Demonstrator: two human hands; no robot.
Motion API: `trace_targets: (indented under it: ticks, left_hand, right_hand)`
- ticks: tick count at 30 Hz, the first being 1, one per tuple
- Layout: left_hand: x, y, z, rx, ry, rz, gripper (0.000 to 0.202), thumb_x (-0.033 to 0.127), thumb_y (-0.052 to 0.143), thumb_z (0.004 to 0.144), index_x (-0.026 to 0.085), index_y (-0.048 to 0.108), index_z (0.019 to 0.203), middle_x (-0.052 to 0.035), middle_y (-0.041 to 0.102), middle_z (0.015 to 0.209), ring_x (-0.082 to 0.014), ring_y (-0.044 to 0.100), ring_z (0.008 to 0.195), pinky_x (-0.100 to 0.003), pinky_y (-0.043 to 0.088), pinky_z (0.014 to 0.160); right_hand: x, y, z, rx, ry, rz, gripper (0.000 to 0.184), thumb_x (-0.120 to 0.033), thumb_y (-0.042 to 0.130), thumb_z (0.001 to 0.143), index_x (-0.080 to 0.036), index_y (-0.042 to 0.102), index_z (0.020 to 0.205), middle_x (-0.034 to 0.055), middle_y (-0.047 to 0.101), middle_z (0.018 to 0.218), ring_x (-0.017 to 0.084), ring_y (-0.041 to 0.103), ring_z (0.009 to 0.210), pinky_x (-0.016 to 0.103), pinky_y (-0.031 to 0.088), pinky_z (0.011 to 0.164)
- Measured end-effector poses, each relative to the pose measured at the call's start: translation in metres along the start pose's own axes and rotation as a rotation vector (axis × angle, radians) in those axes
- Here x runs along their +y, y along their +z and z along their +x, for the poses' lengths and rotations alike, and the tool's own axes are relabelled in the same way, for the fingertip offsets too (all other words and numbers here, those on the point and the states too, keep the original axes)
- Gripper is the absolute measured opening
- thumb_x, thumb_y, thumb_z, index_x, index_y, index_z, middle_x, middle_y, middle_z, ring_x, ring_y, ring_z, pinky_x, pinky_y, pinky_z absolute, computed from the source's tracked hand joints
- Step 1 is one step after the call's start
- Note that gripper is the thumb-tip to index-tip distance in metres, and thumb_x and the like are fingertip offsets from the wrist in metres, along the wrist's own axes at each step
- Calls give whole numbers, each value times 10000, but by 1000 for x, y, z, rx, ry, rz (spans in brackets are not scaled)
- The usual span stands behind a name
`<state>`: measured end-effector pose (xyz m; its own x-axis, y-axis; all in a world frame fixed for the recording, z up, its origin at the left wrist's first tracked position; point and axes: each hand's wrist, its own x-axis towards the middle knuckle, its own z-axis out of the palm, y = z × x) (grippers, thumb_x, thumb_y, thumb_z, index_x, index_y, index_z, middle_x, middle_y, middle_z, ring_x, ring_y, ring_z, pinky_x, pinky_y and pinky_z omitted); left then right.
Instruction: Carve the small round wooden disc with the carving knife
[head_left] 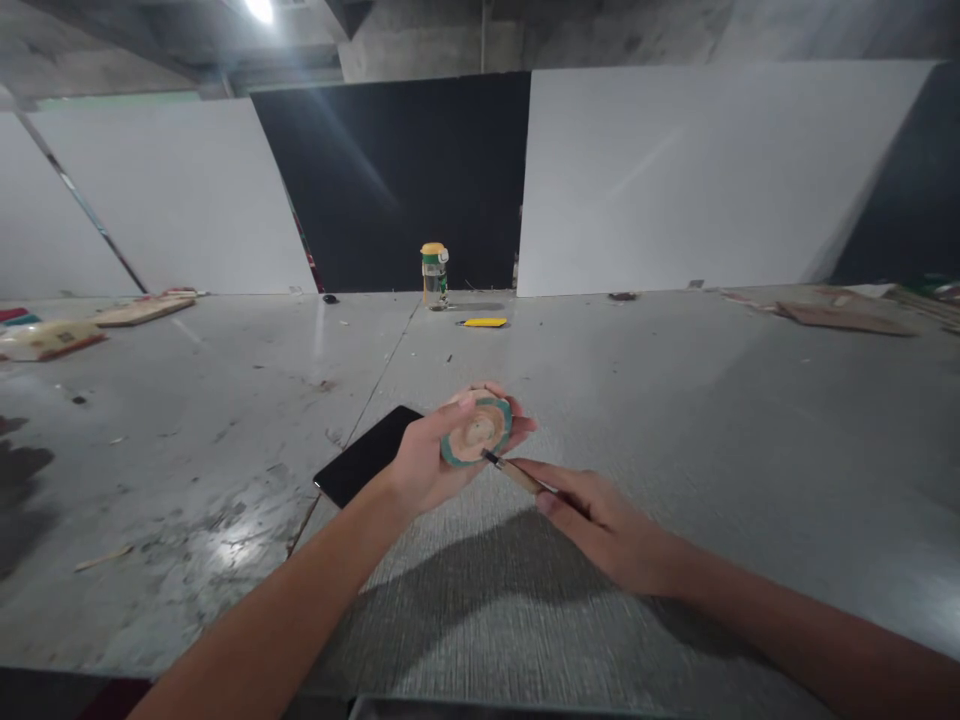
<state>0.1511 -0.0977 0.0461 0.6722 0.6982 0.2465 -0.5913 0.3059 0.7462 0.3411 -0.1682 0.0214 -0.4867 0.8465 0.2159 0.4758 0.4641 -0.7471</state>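
Observation:
My left hand [427, 455] grips a round wooden disc [480, 430] with a teal ring near its rim and ring-like marks in the middle. Its thumb lies across the disc's upper left edge, and the other fingers curl behind it. In my right hand [596, 515] is a carving tool [521, 475] with a light wooden handle and a dark metal tip. That tip is at the disc's lower edge; whether it presses into the wood is hard to see. Behind my left wrist lies a black tablet or large phone [367, 455], partly covered by the hand.
A bottle with a yellow lid [434, 275] stands toward the back, with a yellow utility knife [484, 322] in front of it. Boards [844, 318] lie at far right; a pale packet [49, 340] lies at far left. White and black panels [390, 190] close off the back.

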Motion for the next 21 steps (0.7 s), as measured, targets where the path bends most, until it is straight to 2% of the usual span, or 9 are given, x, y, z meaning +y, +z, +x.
trace_targets:
  ticks: [4, 7, 16, 21]
  left_hand:
    - [-1, 3, -1, -81, -53, -2, 287, 362, 558, 831, 136, 611, 1000, -113, 633, 985, -268, 637, 939, -461, 409, 946]
    - [-2, 1, 0, -93, -51, -2, 294, 367, 500, 865, 135, 607, 1011, -120, 623, 1003, -271, 636, 936, -431, 438, 892]
    - [-3, -14, 4, 27, 7, 93, 285, 351, 497, 855, 126, 626, 972, -114, 641, 956, -241, 653, 824, -390, 470, 811]
    - [-5, -15, 5, 71, 3, 112, 293, 368, 478, 860, 131, 624, 953, -114, 650, 949, -233, 657, 800, -399, 471, 816]
  right_hand:
    - [1, 0, -2, -13, 16, 13, 434, -341, 369, 990, -181, 480, 1378, -17, 478, 672, 122, 393, 566, 231, 338, 539]
    - [3, 2, -4, 15, 37, 45, 390, -339, 393, 982, -169, 529, 1305, -16, 464, 692, 117, 386, 578, 229, 326, 538]
    - [2, 1, -3, 21, 99, 80, 291, -340, 400, 978, -148, 606, 1049, -47, 374, 623, 93, 317, 516, 220, 240, 468]
    - [-2, 0, 0, 16, 117, 32, 272, -286, 394, 969, -143, 621, 1014, -46, 373, 628, 92, 312, 520, 221, 234, 471]
